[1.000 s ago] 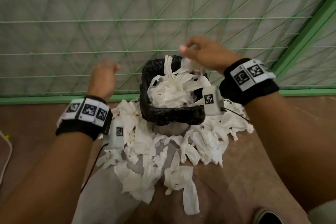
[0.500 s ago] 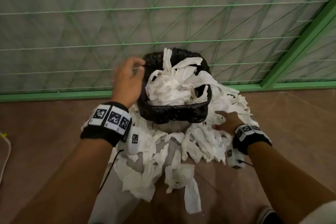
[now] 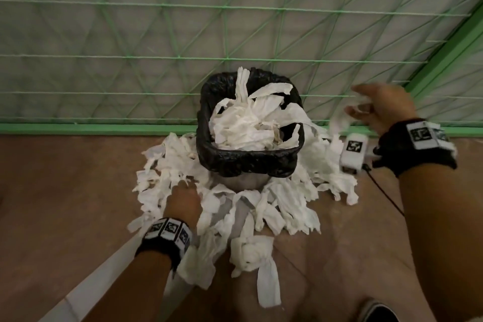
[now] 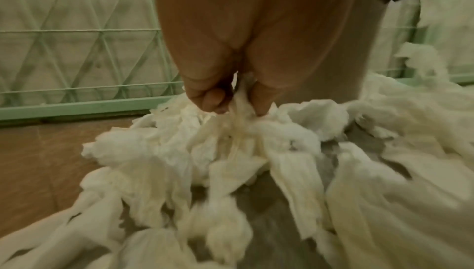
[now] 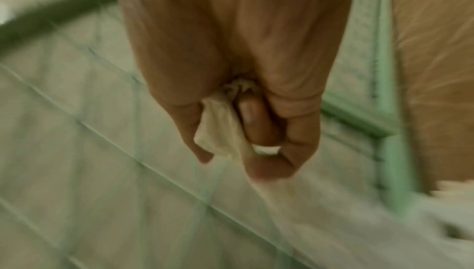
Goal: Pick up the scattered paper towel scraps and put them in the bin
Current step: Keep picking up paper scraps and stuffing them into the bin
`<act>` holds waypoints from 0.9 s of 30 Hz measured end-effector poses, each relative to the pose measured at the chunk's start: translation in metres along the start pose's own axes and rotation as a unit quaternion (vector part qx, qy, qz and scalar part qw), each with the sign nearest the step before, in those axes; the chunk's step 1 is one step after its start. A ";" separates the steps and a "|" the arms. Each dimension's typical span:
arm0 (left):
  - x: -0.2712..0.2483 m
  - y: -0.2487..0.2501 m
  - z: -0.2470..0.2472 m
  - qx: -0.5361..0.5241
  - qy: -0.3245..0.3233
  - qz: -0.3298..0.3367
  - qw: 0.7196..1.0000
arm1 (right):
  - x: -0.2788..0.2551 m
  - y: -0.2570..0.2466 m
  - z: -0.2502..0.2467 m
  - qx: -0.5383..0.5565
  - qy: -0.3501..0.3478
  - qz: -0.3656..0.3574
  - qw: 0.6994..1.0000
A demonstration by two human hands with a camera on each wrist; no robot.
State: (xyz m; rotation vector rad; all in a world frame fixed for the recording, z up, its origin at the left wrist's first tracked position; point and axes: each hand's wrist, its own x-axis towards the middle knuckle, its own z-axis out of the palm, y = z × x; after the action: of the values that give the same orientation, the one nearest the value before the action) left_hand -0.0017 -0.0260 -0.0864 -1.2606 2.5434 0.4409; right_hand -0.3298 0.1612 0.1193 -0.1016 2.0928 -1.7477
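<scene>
A small bin (image 3: pixel 248 162) lined with a black bag stands on the floor by the green fence, heaped with white paper towel scraps (image 3: pixel 245 123). More scraps (image 3: pixel 287 206) lie in a ring around its base. My left hand (image 3: pixel 183 191) is down in the pile left of the bin, and the left wrist view shows its fingers (image 4: pixel 212 99) pinching a twisted scrap (image 4: pixel 238 111). My right hand (image 3: pixel 376 110) is raised to the right of the bin, its fingers (image 5: pixel 259 123) curled round a scrap (image 5: pixel 220 131) that trails down.
A green wire fence (image 3: pixel 227 57) with a green base rail (image 3: pixel 104 128) runs behind the bin. The floor (image 3: pixel 65 191) is brown with a pale stripe (image 3: pixel 86 293). A dark shoe (image 3: pixel 379 312) shows at the bottom right.
My left hand dropped from the bin's left rim into the scraps on the floor. My right hand rose from the floor pile, holding a scrap, to the right of the bin.
</scene>
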 end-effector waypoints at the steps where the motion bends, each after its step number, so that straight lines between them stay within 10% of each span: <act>1: -0.002 0.001 -0.011 -0.039 0.022 -0.025 0.999 | -0.012 -0.026 0.001 0.021 -0.013 -0.066 0.998; 5: 0.001 -0.004 -0.049 -0.217 0.078 -0.054 0.972 | -0.045 -0.106 0.014 0.196 -0.153 -0.133 0.959; 11: -0.006 -0.007 -0.117 -0.382 0.186 -0.065 0.903 | -0.072 -0.120 0.067 0.201 -0.139 -0.220 0.944; 14: -0.014 0.003 -0.173 -0.444 0.219 -0.070 0.866 | -0.082 -0.081 0.106 -0.017 -0.172 -0.189 0.967; 18: -0.039 0.033 -0.248 -0.584 0.241 0.037 0.774 | -0.080 -0.031 0.115 -0.368 -0.277 -0.112 0.880; 23: -0.054 0.093 -0.295 -0.521 0.308 0.225 0.764 | -0.050 -0.039 0.081 -0.245 -0.116 -0.134 0.953; 27: -0.031 0.122 -0.254 -0.292 0.245 0.268 0.885 | -0.001 -0.009 0.035 -0.169 0.025 -0.085 0.982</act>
State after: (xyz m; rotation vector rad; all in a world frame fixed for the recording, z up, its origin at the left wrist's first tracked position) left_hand -0.1078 -0.0307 0.1769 -0.8629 3.3589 1.2216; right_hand -0.3185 0.1267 0.1233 -0.3448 2.4646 -1.4775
